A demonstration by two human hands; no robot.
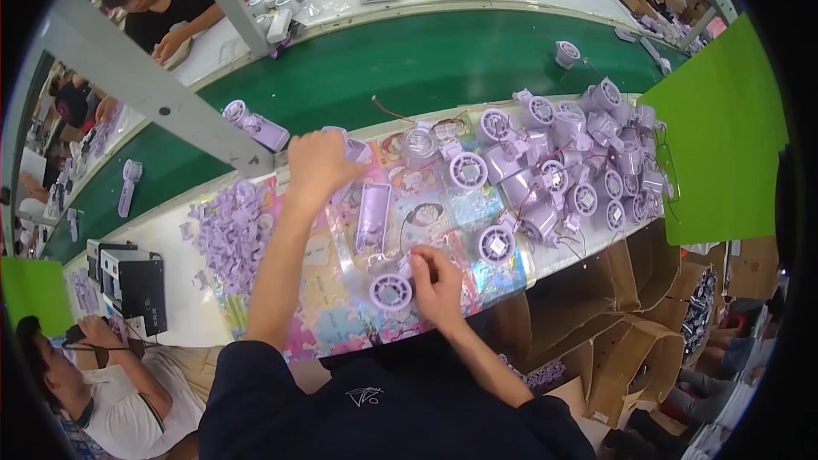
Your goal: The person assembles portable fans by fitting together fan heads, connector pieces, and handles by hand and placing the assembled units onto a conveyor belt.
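Observation:
My right hand (pixel 436 286) is closed on a round light-purple fan head (pixel 391 291), pinching it at its short neck just above the mat. Farther off, my left hand (pixel 319 165) curls down over a light-purple handle shell (pixel 354 150); its fingertips are mostly hidden behind the hand. Between the two hands lies a long open handle shell (pixel 373 217), hollow side up. A colourful printed mat (pixel 328 324) lies under these parts. Near the middle of the mat are another fan head (pixel 468 170) and a clear-sided fan housing (pixel 419 146).
Many fan heads with thin wires (pixel 584 166) pile up at the right. Small purple clips (pixel 234 234) are heaped at the left, near a black-and-white box (pixel 135 285). A green conveyor belt (pixel 383 60) runs beyond a metal post (pixel 162 102). Cardboard boxes (pixel 579 290) stand below right. Co-workers sit left.

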